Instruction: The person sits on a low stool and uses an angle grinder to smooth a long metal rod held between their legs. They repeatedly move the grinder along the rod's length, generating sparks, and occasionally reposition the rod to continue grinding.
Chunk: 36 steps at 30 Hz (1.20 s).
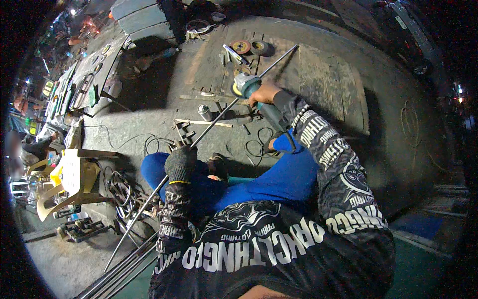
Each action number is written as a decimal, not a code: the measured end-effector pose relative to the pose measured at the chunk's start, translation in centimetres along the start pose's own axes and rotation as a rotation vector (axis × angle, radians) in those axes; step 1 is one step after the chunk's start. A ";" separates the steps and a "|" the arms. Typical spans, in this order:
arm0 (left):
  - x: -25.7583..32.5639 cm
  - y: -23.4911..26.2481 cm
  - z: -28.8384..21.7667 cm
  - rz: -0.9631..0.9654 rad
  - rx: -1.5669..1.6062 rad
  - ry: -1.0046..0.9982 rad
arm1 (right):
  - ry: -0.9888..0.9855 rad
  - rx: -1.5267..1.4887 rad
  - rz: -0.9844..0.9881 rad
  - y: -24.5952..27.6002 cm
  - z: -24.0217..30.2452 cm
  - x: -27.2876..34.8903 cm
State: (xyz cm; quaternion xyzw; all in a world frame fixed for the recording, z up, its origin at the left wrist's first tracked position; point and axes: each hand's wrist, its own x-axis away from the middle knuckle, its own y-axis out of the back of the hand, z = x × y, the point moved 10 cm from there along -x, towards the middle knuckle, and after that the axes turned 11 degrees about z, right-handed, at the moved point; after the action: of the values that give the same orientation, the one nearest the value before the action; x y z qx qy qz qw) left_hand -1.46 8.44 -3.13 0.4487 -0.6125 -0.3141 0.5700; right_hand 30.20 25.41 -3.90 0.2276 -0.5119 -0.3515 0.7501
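Note:
A dark knitted glove covers my left hand (180, 164), which is wrapped round a long thin metal rod (214, 122). The rod runs slantwise from the lower left, past my left knee, to the wooden boards at the far side. In my bare right hand (264, 93) is a teal angle grinder (271, 116) with a grey metal head. Its pale yellowish disc (236, 89) sits right by the rod; whether they touch I cannot tell. A notched metal piece (185, 133) lies under the rod, just beyond my left hand.
Two grinding discs (241, 47) lie on wooden boards (328, 74) ahead. A spray can (204, 112) stands on the floor near metal pieces. To the left are a cream plastic chair (74, 179), coiled cables (119, 192) and a tool-laden table (102, 62). More rods (124, 269) lie lower left.

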 end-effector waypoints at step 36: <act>2.0 -0.3 1.3 0.048 -0.023 0.138 | -0.162 0.079 0.042 6.7 -11.6 -2.9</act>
State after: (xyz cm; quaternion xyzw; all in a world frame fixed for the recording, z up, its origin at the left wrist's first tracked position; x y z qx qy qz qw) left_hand -2.58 6.33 -2.72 0.4477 -0.5789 -0.2756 0.6233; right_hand 42.31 31.74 -5.31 0.2172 -0.5890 -0.3322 0.7040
